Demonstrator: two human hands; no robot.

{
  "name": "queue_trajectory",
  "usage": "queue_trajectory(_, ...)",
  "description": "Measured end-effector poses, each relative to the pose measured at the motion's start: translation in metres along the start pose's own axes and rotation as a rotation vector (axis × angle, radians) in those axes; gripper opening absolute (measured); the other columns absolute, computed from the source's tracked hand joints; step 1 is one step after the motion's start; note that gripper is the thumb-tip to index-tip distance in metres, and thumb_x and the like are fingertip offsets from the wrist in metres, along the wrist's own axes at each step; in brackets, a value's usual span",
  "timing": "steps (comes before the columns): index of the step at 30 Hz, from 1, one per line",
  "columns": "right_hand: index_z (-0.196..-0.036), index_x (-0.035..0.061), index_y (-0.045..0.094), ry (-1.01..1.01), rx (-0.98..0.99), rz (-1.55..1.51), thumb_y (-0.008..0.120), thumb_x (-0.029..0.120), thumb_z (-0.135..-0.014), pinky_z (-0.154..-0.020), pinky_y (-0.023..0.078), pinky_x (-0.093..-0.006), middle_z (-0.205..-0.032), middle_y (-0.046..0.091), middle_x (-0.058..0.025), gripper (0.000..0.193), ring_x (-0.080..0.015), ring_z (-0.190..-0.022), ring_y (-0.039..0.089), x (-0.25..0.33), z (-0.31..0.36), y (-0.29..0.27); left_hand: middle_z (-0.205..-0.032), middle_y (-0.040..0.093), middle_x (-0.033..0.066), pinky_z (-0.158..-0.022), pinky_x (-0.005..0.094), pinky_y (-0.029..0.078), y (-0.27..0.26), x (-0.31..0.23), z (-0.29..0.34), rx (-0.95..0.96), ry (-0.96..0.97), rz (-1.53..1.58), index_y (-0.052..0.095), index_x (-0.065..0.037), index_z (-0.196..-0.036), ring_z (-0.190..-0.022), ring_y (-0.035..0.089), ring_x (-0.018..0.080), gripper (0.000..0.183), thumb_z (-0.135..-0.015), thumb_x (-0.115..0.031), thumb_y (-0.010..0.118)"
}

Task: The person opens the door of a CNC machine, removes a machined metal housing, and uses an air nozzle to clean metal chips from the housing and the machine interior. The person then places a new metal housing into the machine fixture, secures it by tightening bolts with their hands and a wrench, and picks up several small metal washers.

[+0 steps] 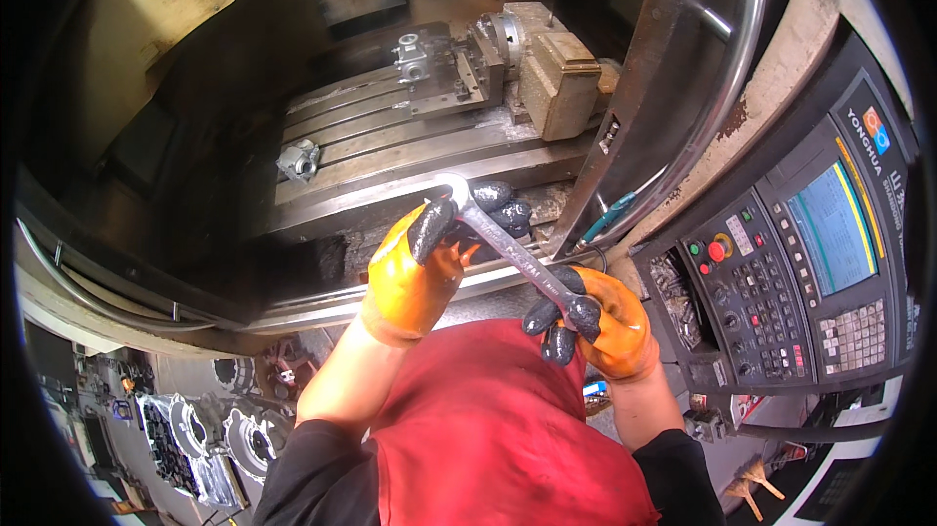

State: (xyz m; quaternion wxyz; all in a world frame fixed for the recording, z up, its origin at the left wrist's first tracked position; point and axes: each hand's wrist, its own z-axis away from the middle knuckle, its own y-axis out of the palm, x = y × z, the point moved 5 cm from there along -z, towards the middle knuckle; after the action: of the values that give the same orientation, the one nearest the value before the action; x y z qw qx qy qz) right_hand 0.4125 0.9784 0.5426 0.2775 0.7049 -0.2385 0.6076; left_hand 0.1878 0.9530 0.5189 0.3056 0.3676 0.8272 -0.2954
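The slotted machine bed (361, 160) is the landmark; a control panel (781, 253) stands to its right. A bulky block fixture (556, 77) sits at the bed's right rear, and a loose casting (300, 160) lies on its left front part. Right of the bed, beside the panel, an open bin (705, 329) holds heaped metal pieces, though they are too small to tell apart surely.

In front of the bed, a long wrench (512, 251) slants through the air, held at 2 places. The left hand (415, 272) has its grip clamped around the upper ring end; the right hand (615, 326) has its grip clamped on the lower end.

The step in hand seems to be readying the wrench; the next move likely calls for a firm hold at 1 end.
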Motion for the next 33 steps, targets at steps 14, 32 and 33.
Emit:
queue_trajectory(14,-0.117,-0.0040,0.060,-0.257,-0.078,0.767,0.067,0.001,-0.086,-0.058,0.051,-0.0330,-0.093,0.066,-0.0155,0.032,-0.0217,-0.064,0.064,-0.078,-0.098,0.010,-0.085,0.062,0.0110,-0.078,0.0479,0.048,0.037,0.081,-0.021,0.581,0.360,-0.332,0.057,-0.006,-0.094,-0.087,0.062,0.0345,0.038,-0.061,-0.016,0.073)
queue_trajectory(32,-0.143,-0.0034,0.042,-0.202,-0.466,1.386,0.068,0.051,-0.084,-0.112,0.036,-0.0452,-0.141,0.049,-0.0269,0.084,-0.0400,-0.134,0.044,-0.215,-0.696,-0.119,-0.073,0.066,0.0046,-0.049,0.0214,0.041,-0.084,0.457,-0.261,-0.176,-0.620,0.669,0.051,-0.003,-0.134,-0.054,0.053,0.0071,0.043,-0.092,-0.005,0.059)
queue_trajectory(33,-0.144,-0.0017,0.040,-0.121,-0.492,1.352,0.066,0.053,-0.083,-0.112,0.036,-0.0442,-0.141,0.049,-0.0260,0.086,-0.0392,-0.134,0.045,-0.227,-0.733,-0.116,-0.073,0.065,0.0032,-0.045,0.0182,0.032,-0.095,0.467,-0.277,-0.280,-0.503,0.598,0.047,-0.007,-0.141,-0.050,0.043,0.0041,0.059,-0.098,-0.048,0.053)
